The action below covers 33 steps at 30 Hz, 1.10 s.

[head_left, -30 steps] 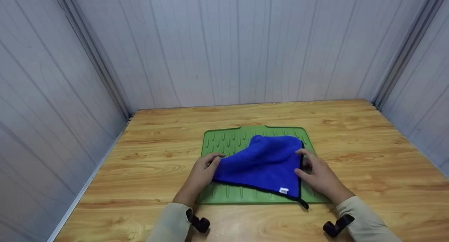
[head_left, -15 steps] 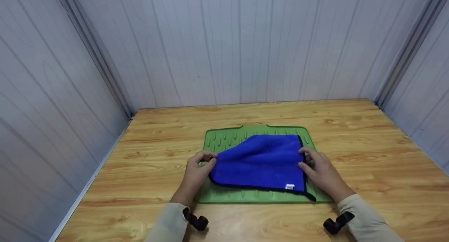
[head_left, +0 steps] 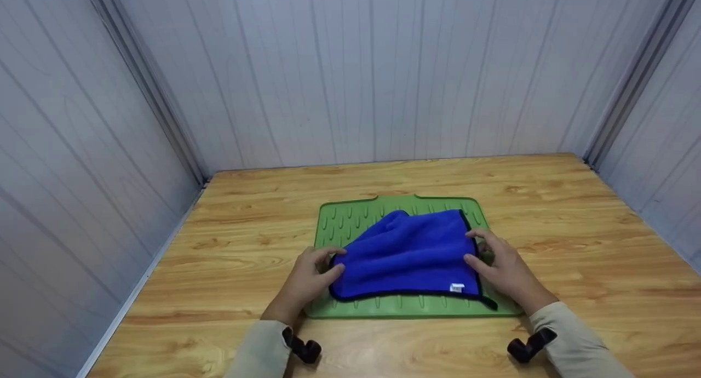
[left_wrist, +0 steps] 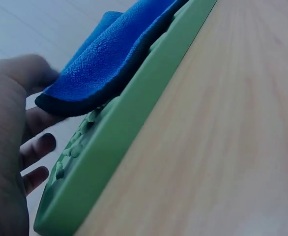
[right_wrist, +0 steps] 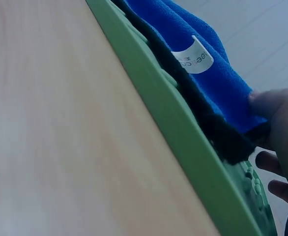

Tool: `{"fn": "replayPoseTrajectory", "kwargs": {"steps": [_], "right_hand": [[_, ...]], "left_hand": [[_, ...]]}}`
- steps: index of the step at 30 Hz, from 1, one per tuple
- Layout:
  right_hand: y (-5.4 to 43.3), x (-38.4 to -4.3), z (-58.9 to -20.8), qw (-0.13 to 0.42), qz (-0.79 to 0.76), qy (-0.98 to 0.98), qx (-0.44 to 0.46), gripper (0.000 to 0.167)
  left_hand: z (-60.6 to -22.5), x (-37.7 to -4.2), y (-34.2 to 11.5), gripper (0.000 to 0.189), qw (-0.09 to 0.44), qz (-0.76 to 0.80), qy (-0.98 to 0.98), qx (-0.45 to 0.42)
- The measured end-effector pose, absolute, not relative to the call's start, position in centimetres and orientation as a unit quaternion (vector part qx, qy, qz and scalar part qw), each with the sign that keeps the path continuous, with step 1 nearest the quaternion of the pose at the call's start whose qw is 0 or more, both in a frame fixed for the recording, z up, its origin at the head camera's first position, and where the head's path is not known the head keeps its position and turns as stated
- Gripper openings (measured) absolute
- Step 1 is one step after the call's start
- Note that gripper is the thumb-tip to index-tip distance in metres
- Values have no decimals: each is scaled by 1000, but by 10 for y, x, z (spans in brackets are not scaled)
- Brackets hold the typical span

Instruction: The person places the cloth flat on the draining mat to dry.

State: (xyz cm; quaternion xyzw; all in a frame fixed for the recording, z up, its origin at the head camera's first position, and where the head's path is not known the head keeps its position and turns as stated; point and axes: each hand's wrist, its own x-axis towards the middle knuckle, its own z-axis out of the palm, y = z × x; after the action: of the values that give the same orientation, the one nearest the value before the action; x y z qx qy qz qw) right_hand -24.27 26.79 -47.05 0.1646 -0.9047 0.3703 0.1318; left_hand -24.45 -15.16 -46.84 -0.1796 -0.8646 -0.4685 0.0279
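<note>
A blue cloth [head_left: 405, 257] with black edging and a white label [head_left: 457, 287] lies over the green mat [head_left: 334, 216], its upper side rumpled in soft folds. At the cloth's left edge, my left hand [head_left: 309, 279] holds the corner; in the left wrist view the thumb lies against the cloth [left_wrist: 100, 64] and a finger reaches beneath it. My right hand [head_left: 504, 268] grips the right edge, thumb on top. A black loop [right_wrist: 227, 140] sticks out from the near right corner in the right wrist view. Fingers under the cloth are partly hidden.
The mat has raised oval ridges and a lipped rim, and lies on a wood-grain table [head_left: 246, 219]. Pale panel walls [head_left: 350, 82] stand behind and at both sides. Each sleeved wrist carries a black camera mount [head_left: 306, 349].
The cloth's left part has spread wider toward the front, and its near edge now runs more level. My left hand has shifted slightly left and nearer; the right hand stays at the right edge.
</note>
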Motion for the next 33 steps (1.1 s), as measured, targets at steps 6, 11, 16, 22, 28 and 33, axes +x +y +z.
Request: {"fn": "replayPoseTrajectory", "kwargs": {"steps": [6,11,16,22,28,33], "right_hand": [[271,-233,-473,121,332,-915,192,49],[273,-229,-472,124,329,-916,195,44],[276,-230,-472,139,347,-905,201,33],[279,-230,-475,128,361,-895,226,32],[276,-230,-475,110,377,-894,214,38],[271,-239,-472,86,400,-897,167,41]], "left_hand": [[-468,-238,-155,37,1,-437,-879,-193],[-468,-236,-156,31,20,-440,-873,-209],[-469,-234,-157,27,23,-449,-865,-224],[-470,-232,-159,30,-4,-435,-875,-212],[-468,-234,-156,39,-25,-426,-885,-184],[-463,-244,-146,45,-22,-432,-887,-161]]}}
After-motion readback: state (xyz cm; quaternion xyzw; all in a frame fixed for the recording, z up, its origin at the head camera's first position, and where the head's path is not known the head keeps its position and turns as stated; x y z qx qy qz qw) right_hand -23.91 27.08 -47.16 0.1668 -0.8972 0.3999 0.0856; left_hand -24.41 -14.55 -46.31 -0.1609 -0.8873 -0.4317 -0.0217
